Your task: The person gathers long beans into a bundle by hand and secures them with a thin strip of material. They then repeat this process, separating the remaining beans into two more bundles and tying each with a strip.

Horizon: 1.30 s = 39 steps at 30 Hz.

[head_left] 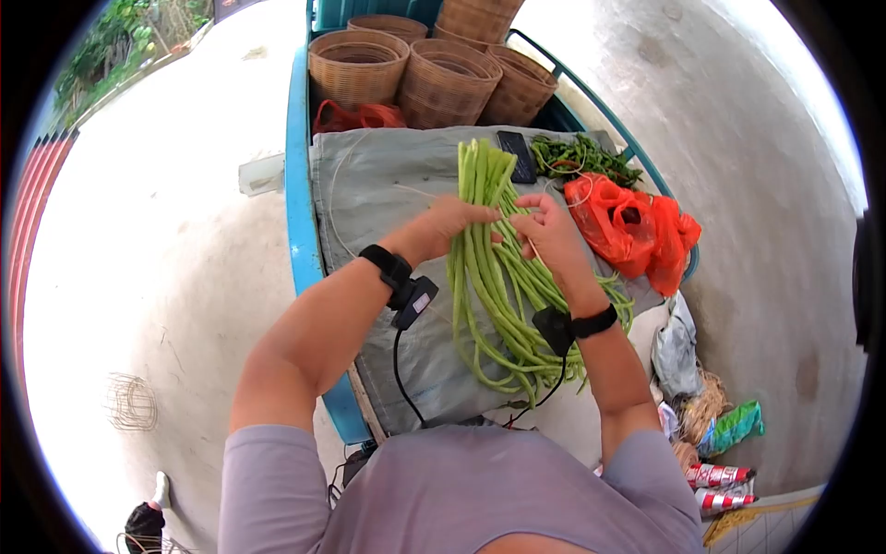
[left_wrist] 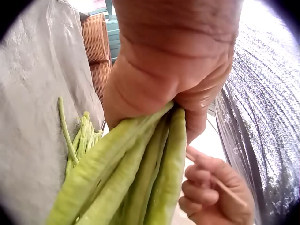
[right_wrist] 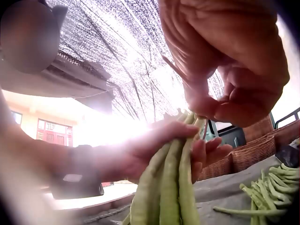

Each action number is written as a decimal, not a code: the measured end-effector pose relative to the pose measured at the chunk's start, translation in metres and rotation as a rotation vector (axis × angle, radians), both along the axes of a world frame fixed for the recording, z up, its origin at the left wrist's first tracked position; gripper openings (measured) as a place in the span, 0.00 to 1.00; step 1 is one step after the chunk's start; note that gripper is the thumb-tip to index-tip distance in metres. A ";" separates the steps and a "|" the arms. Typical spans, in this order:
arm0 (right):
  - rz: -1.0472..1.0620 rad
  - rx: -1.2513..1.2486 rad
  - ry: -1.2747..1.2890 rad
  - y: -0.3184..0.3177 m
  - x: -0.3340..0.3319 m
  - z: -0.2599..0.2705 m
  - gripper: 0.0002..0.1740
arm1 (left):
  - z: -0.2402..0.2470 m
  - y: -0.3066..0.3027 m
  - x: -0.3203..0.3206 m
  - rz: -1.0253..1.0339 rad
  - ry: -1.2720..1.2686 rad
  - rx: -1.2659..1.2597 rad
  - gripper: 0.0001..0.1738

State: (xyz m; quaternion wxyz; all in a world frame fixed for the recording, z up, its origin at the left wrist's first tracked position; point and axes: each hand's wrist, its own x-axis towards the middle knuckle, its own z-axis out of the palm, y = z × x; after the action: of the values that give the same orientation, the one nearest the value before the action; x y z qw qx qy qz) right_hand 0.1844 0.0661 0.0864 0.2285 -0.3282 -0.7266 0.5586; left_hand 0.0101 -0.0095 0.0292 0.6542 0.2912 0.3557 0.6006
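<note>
A bundle of long green beans (head_left: 484, 277) lies across the grey cloth, its gathered ends toward the baskets. My left hand (head_left: 441, 226) grips the bundle near those ends; in the left wrist view, thick beans (left_wrist: 117, 168) come out from under the palm. Close beside it, my right hand (head_left: 552, 242) pinches a thin straw-like strip (left_wrist: 229, 191), fingertips right at the bundle. The strip's tail (right_wrist: 172, 66) sticks out past the fingers in the right wrist view. More beans (right_wrist: 269, 190) lie on the cloth behind the gripped ones.
Several woven baskets (head_left: 355, 69) stand at the far end of the blue cart (head_left: 303, 231). Right of the beans are a phone (head_left: 517, 155), dark leafy greens (head_left: 586, 159) and red plastic bags (head_left: 618, 226). Grey cloth (head_left: 369, 185) covers the cart bed.
</note>
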 end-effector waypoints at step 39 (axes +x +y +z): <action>0.622 -0.765 0.204 0.054 -0.081 -0.031 0.20 | 0.016 -0.006 0.001 -0.144 -0.128 0.080 0.49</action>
State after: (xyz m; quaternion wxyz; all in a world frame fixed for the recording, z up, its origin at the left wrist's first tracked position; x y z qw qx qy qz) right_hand 0.1036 0.1200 0.0555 -0.0153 -0.1001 -0.5071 0.8559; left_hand 0.0110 -0.0153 0.0457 0.7048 0.3030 0.2669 0.5833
